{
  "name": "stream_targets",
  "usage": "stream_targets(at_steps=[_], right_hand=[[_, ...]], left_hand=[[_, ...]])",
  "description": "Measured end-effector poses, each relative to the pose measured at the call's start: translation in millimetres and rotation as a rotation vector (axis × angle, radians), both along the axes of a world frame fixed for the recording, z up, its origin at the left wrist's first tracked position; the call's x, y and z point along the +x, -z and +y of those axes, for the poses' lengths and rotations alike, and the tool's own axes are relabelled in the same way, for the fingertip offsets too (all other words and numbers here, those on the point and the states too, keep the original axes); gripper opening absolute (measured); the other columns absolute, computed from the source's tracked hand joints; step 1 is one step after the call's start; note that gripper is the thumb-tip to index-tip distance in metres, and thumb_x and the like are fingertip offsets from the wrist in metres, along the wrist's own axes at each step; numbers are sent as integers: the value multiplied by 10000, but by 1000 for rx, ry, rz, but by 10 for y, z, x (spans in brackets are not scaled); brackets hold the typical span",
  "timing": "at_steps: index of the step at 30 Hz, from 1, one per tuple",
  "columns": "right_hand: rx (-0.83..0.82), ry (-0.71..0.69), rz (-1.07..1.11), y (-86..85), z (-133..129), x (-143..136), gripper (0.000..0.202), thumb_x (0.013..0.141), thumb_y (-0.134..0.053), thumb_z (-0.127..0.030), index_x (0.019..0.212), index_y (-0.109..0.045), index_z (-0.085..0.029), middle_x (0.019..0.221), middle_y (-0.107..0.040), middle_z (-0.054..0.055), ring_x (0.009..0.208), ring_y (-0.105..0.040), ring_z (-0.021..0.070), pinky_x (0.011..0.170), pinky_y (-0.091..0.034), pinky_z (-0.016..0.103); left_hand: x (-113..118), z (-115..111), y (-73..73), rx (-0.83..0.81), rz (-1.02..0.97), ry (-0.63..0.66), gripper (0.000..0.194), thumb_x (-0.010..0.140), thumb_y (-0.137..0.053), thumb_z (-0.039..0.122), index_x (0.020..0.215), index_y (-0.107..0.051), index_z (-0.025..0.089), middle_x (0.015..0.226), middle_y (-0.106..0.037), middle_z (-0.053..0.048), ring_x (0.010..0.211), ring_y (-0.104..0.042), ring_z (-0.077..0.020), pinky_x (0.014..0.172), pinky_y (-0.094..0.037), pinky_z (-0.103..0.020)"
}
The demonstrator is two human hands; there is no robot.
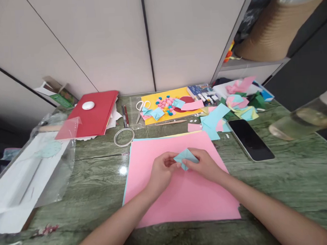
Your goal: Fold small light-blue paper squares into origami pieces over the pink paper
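Note:
A small light-blue folded paper [186, 158] with crease lines is held up over a stack of pink paper [184, 198]. My right hand [206, 163] pinches its right side, the thumb lying across the front. At its left corner, the fingers of my left hand [162, 170] are curled closed around the edge, thumb near the lower left side. Parts of the folded paper are hidden behind the fingers. Blue and yellow sheets peek out from under the pink one.
Behind the stack lie scissors [143, 106], a roll of tape [124, 137], pens [125, 116] and a yellow sheet [173, 94] with small coloured balls. Paper scraps [213, 119] and a phone [251, 140] lie to the right, near a bottle [299, 121]. A red folder [93, 117] is at left.

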State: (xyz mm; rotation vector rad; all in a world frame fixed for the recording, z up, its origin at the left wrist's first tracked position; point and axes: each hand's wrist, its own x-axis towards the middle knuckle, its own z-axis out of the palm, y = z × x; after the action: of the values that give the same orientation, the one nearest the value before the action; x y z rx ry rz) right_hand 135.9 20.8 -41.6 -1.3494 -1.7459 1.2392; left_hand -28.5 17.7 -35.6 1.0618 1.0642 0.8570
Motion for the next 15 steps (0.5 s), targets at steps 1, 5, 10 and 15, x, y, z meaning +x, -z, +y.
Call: stream_targets(at_steps=[1, 5, 10, 15], right_hand=[[-4, -16, 3, -7, 4, 6, 166, 763, -522, -242, 620, -508, -159, 595, -460, -32, 564, -439, 110, 518, -318, 218], [17, -53, 19, -8, 16, 18, 205, 773, -522, -259, 595, -497, -160, 593, -423, -36, 566, -422, 106, 523, -311, 216], [78, 14, 100, 16, 0, -16, 221, 794, -511, -327, 664, -563, -155, 651, -510, -2, 629, -470, 134, 579, -355, 233], [53, 16, 163, 5, -32, -45, 252, 787, -514, -388, 730, -573, -149, 679, -541, 18, 655, -481, 152, 601, -372, 252]], left_hand=[[-9, 6, 4, 31, 24, 25, 143, 653, -617, 123, 796, -622, 128, 739, -637, -36, 679, -571, -146, 674, -439, -276], [-46, 39, -4, 140, 80, 79, 125, 658, -616, 142, 782, -627, 132, 735, -628, -35, 680, -556, -146, 656, -428, -267], [-37, 27, -38, 154, 18, 15, 219, 690, -603, 198, 903, -590, 147, 784, -607, -32, 706, -549, -140, 653, -419, -259], [-32, 0, -60, 87, -27, -26, 211, 637, -673, 277, 767, -597, 129, 654, -588, -13, 605, -530, -119, 588, -400, -239]])
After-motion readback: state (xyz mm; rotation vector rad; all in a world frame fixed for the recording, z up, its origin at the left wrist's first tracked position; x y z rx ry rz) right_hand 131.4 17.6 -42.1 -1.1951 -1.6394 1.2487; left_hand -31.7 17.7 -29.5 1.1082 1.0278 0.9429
